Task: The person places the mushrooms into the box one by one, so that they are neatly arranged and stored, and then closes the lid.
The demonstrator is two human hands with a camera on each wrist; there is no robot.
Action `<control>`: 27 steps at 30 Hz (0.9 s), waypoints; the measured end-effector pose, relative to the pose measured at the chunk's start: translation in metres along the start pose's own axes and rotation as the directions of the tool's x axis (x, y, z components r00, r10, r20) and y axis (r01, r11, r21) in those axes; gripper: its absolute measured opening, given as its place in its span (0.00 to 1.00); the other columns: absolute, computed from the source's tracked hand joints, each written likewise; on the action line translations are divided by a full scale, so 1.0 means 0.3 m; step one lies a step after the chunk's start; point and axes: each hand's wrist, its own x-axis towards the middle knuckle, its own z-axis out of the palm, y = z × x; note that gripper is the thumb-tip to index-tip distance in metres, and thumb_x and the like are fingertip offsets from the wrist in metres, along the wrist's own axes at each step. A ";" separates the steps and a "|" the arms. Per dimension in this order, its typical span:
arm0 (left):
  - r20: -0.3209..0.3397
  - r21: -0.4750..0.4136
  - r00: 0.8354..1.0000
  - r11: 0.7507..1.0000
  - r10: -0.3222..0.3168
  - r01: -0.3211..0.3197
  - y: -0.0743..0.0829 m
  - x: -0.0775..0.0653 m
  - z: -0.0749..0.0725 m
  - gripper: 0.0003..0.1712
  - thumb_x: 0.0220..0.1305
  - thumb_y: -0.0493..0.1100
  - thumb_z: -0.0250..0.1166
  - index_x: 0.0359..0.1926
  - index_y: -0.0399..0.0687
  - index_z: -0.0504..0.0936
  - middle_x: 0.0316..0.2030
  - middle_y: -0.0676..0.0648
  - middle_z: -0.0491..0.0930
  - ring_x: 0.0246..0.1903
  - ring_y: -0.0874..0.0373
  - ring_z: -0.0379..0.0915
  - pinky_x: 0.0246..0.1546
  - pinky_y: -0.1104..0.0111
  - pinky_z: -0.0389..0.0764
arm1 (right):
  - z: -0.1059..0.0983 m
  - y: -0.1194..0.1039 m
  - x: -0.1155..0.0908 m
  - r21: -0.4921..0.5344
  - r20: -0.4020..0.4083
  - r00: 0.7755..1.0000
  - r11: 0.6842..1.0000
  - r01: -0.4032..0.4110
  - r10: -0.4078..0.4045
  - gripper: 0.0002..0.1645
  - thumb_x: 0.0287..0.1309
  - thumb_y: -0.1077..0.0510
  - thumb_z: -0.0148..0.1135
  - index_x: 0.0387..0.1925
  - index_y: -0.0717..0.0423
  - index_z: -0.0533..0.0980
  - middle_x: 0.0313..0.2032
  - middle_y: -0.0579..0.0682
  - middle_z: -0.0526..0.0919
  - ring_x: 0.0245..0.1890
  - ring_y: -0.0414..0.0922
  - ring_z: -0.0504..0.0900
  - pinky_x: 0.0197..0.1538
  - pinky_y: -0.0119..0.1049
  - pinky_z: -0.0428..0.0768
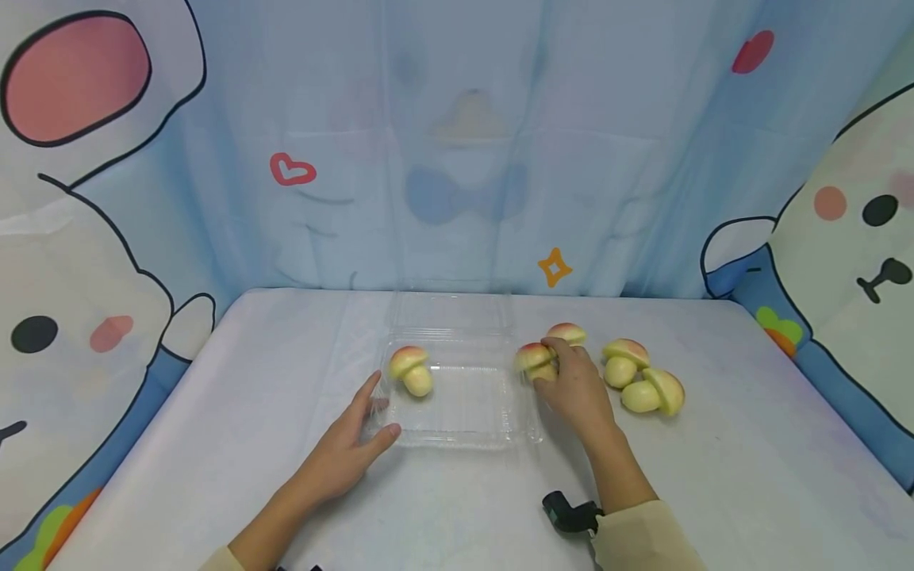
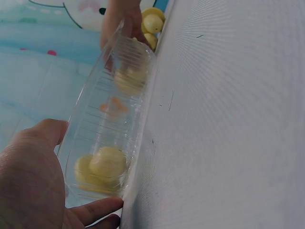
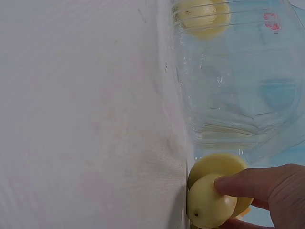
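Observation:
A clear plastic box (image 1: 464, 412) lies on the table with one toy mushroom (image 1: 408, 369), yellow with a reddish cap, inside at its left. My left hand (image 1: 341, 456) rests at the box's front left corner, its fingers fairly straight; the left wrist view has the thumb by the rim and a finger low at the wall. My right hand (image 1: 577, 392) grips another mushroom (image 1: 535, 358) at the box's right edge. Up close in the right wrist view, the thumb presses on that mushroom's pale stem (image 3: 209, 202), beside the box wall; the other fingers are partly hidden.
Just behind the right hand sits a further mushroom (image 1: 567, 332). Two more lie to the right, one mushroom (image 1: 624, 361) behind the other mushroom (image 1: 653, 392). The box's clear lid (image 1: 450, 313) extends toward the blue printed curtain (image 1: 343, 238) at the table's back.

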 end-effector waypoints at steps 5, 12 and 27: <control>0.001 0.003 1.000 1.000 0.003 -0.003 0.001 0.001 0.000 0.49 0.75 0.57 0.62 0.84 0.61 0.44 0.71 0.42 0.72 0.77 0.39 0.58 0.76 0.37 0.53 | 0.004 0.005 0.000 0.011 -0.009 1.000 1.000 -0.001 0.001 0.37 0.60 0.62 0.63 0.71 0.58 0.68 0.60 0.70 0.74 0.53 0.62 0.78 0.51 0.57 0.77; 0.002 -0.003 1.000 1.000 0.002 -0.002 0.005 -0.001 -0.003 0.49 0.74 0.57 0.62 0.84 0.60 0.44 0.71 0.42 0.72 0.77 0.39 0.59 0.75 0.37 0.54 | -0.003 0.007 0.001 0.026 0.003 1.000 1.000 -0.007 0.007 0.37 0.61 0.62 0.63 0.72 0.58 0.67 0.60 0.70 0.74 0.54 0.62 0.77 0.53 0.58 0.76; 0.006 -0.003 1.000 1.000 0.012 -0.012 0.005 -0.002 -0.003 0.49 0.74 0.58 0.62 0.84 0.61 0.43 0.71 0.41 0.72 0.77 0.39 0.58 0.75 0.37 0.53 | -0.048 0.007 -0.003 0.036 -0.004 1.000 0.999 0.019 -0.019 0.39 0.61 0.60 0.65 0.73 0.58 0.66 0.58 0.70 0.75 0.52 0.61 0.76 0.52 0.57 0.76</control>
